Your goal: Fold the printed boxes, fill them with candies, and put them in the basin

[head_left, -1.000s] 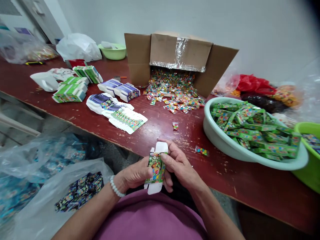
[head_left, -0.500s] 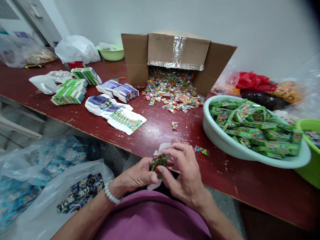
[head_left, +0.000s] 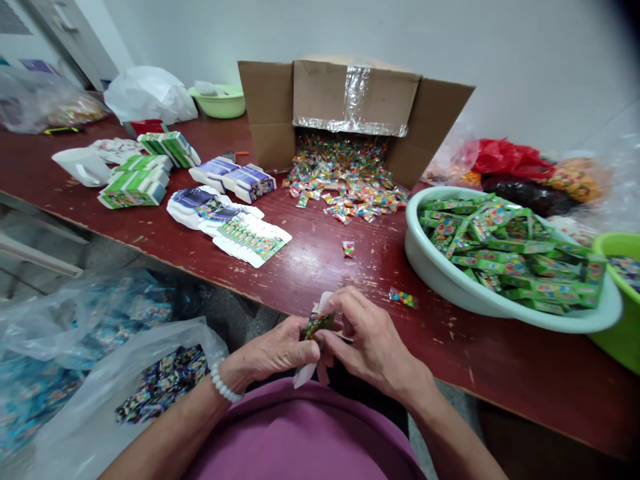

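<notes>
Both hands sit just over the table's near edge, close to my body. My left hand (head_left: 277, 350), with a white beaded bracelet on its wrist, and my right hand (head_left: 370, 340) pinch a small green printed paper box (head_left: 319, 327) between them. Its white flap (head_left: 306, 373) sticks out downward, and my fingers hide much of the box. A tiny sweet packet (head_left: 403, 297) lies on the dark red table (head_left: 320, 267) beyond my right hand, and another (head_left: 349, 249) lies farther off.
A torn cardboard carton (head_left: 350, 93) spills wrapped sweets (head_left: 345, 190) at the back. To the right, a pale basin (head_left: 440, 267) holds several green boxes. Printed flat cartons (head_left: 250, 240) lie to the left. A plastic bag of dark packets (head_left: 165, 380) sits below the table's left side.
The paper box has turned and tilted between my hands, and my fingers now cover more of it. My hands have drawn closer together around it.
</notes>
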The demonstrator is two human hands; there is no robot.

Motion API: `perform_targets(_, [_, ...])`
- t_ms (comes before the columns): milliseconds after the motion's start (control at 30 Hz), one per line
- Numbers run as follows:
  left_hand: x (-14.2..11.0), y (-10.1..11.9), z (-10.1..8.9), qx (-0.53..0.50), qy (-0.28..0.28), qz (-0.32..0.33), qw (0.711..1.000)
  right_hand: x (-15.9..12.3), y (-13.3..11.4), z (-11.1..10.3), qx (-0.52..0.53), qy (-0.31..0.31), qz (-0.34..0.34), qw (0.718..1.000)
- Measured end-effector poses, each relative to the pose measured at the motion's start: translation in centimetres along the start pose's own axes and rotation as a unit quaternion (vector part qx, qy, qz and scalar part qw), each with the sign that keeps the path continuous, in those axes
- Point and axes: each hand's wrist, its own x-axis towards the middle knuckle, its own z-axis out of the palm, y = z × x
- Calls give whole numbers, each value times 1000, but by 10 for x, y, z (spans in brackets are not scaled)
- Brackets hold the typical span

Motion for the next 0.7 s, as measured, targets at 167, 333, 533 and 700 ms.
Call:
perform_targets(167, [0, 4, -8, 62, -24, -30, 997, 1, 1, -3, 58, -28, -1, 998])
perform_targets(333, [0, 5, -7, 65, -62, -63, 994, 0, 8, -4, 130, -85, 53, 986])
perform_targets(533, [0, 1, -3, -8, -5, -82, 997, -1, 20, -5, 277, -108, 88, 951])
perform_targets(700, [0, -2, -1, -32, 92, -25, 995, -2, 24, 15, 247, 53, 145, 957])
